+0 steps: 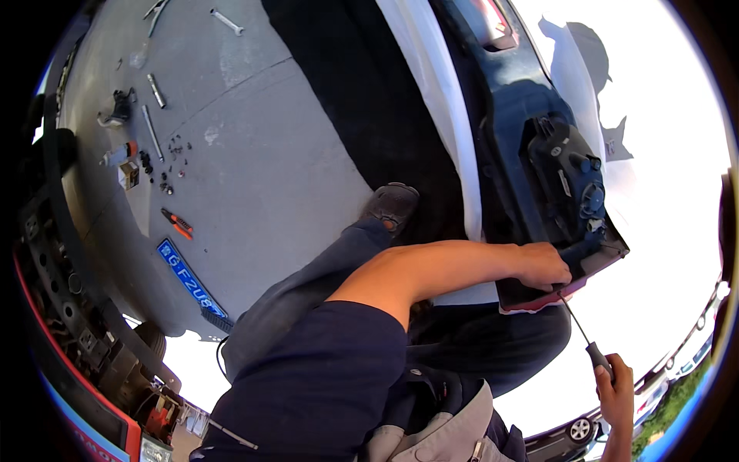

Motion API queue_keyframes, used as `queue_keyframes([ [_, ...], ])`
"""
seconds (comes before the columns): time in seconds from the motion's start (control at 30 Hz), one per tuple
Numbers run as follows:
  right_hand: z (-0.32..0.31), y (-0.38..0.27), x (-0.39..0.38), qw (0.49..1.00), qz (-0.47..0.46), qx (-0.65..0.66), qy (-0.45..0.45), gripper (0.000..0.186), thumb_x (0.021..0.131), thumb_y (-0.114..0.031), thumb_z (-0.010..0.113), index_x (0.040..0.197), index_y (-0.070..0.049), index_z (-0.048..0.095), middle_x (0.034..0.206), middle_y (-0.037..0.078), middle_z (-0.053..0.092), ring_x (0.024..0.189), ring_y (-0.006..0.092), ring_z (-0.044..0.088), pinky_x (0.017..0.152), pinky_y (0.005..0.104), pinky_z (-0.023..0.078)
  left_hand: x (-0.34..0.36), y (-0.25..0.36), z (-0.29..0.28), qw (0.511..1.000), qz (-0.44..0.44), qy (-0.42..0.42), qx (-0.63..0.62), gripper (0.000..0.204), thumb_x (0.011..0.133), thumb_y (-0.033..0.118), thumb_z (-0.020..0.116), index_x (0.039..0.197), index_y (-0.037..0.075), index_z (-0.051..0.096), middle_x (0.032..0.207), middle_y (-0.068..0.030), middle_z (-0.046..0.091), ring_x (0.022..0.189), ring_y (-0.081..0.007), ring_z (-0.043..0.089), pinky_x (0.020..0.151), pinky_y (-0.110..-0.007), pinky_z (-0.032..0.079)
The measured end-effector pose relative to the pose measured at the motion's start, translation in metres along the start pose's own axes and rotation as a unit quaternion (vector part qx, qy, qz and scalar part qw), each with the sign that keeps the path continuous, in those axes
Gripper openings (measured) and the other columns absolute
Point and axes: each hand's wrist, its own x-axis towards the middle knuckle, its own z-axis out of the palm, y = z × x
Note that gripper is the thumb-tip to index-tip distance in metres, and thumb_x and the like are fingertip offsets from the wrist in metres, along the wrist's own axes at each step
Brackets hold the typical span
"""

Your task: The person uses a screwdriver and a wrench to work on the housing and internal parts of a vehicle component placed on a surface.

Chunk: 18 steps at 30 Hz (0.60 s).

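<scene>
Navy short sleeve [323,362], dark trousers [300,292]

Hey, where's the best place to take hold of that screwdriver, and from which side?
I'd take the screwdriver around its dark handle, coming from the picture's lower right. The handle is clearly thicker than the thin shaft, which slants up and left toward the reddish panel edge, so the lower end looks easier to reach.

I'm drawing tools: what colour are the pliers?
The pliers are orange and black, seen best in the head view.
</scene>
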Motion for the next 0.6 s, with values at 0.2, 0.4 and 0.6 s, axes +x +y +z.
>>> queue_keyframes([
  [0.2, -0.008, -0.027, 0.012, 0.949, -0.144, -0.282, -0.01, 0.032, 0.091, -0.027, 0.07, 0.109, -0.002, 0.064, 0.062, 0.009, 0.065, 0.049, 0.025, 0.065, 0.056, 0.0358, 0.051, -0.019, 0.0, 0.002, 0.997, -0.06, 0.039, 0.025, 0.022, 0.083, 0.015, 0.067, 0.102, 0.009, 0.059, 0.099, -0.0083, 0.064, 0.084, -0.0333, 0.067, 0.071, -0.045, 0.053],
  [0.4, -0.009, -0.022, 0.007, 0.948, -0.127, -0.293, -0.013, 0.034, 0.085, -0.021, 0.073, 0.111, -0.002, 0.064, 0.066, 0.011, 0.066, 0.057, 0.027, 0.067, 0.059, 0.0372, 0.05, -0.009, 0.001, 0.008, 0.999, -0.029, 0.036, 0.028, 0.02, 0.083, 0.014, 0.066, 0.101, 0.007, 0.061, 0.099, -0.0091, 0.065, 0.084, -0.032, 0.068, 0.07, -0.043, 0.056],
  [0.6, -0.005, -0.027, 0.012, 0.959, -0.179, -0.219, -0.004, 0.041, 0.086, -0.019, 0.071, 0.121, 0.0, 0.062, 0.068, 0.011, 0.066, 0.058, 0.0259, 0.068, 0.057, 0.0367, 0.051, -0.008, 0.003, 0.008, 0.997, -0.051, 0.037, 0.035, 0.018, 0.084, 0.013, 0.065, 0.101, 0.007, 0.061, 0.098, -0.0099, 0.066, 0.081, -0.0321, 0.069, 0.069, -0.042, 0.056],
])
